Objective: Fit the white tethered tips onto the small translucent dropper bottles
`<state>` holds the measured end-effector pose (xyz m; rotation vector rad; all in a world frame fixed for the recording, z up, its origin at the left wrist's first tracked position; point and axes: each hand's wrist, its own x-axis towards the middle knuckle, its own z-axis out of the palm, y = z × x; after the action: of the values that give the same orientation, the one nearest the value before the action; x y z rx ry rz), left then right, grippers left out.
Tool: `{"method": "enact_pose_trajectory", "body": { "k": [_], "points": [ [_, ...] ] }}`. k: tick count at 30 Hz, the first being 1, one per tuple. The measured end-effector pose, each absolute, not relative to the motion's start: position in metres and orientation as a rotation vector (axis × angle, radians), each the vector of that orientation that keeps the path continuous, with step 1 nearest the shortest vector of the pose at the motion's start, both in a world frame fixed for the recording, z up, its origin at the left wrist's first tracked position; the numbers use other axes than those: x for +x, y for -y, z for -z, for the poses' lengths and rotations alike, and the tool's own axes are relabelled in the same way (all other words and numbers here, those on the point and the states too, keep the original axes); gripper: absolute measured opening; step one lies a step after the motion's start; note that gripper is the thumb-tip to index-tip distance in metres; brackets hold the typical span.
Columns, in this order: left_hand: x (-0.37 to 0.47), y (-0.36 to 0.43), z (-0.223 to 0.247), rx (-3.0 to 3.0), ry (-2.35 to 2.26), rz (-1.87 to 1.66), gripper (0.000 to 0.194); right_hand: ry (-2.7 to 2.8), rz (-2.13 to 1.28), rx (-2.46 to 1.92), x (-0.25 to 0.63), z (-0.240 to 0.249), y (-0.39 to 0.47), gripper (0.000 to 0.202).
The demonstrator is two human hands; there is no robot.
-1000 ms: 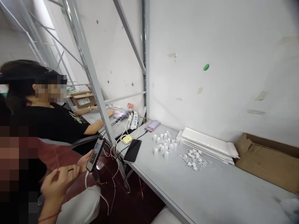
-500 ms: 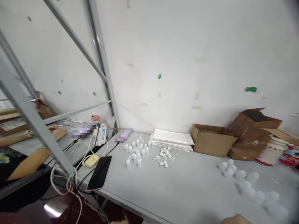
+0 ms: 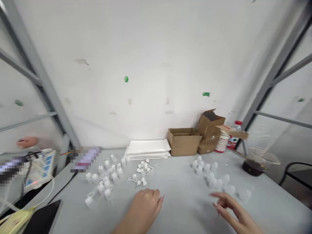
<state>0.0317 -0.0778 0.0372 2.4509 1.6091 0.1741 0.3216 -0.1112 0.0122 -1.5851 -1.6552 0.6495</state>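
Observation:
My left hand [image 3: 146,205] is over the front middle of the table with its back up and fingers curled under. Its fingertips are hidden, so what they hold, if anything, does not show. Just beyond it lies a loose pile of small white caps with thin tails [image 3: 143,172]. My right hand [image 3: 230,211] is at the front right, palm inward, with thumb and fingers apart and nothing between them. Near its fingers stand several rounded, translucent white pieces [image 3: 212,182], slightly blurred. Left of my left hand, small white capped bottles [image 3: 107,182] stand in a cluster.
White flat trays [image 3: 148,148] are stacked at the wall beside an open cardboard box [image 3: 184,143] and a brown paper bag [image 3: 208,135]. A cup of dark drink [image 3: 258,162] stands at the right edge. A phone [image 3: 44,217] and power strip [image 3: 42,169] are left.
The view has swung right, and the neighbouring person's arms have left it. Both my hands have come up from the bottom edge over the table.

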Motion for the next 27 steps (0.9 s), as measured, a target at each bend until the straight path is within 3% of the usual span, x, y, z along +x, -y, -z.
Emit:
{"method": "enact_pose_trajectory", "body": {
  "k": [4,9,12,16,27],
  "points": [
    [0.039,0.053,-0.034,2.561,-1.594,-0.413,0.040,1.671,-0.130,-1.566,0.330,-0.027,0.079,0.051],
    [0.030,0.045,-0.027,2.269,-1.759,-0.612,0.041,1.919,0.296,-1.822,0.334,-0.042,0.030,0.027],
    [0.021,0.063,-0.026,1.950,-1.769,-0.703,0.039,1.951,0.413,-1.988,0.328,-0.041,0.012,0.028],
    [0.011,0.102,-0.021,1.649,-1.455,-0.609,0.042,1.923,0.564,-2.065,0.318,-0.034,0.005,0.033],
    [-0.021,0.106,-0.022,1.615,-1.621,-0.655,0.033,2.074,0.641,-1.998,0.313,-0.023,-0.002,0.022]
  ]
}}
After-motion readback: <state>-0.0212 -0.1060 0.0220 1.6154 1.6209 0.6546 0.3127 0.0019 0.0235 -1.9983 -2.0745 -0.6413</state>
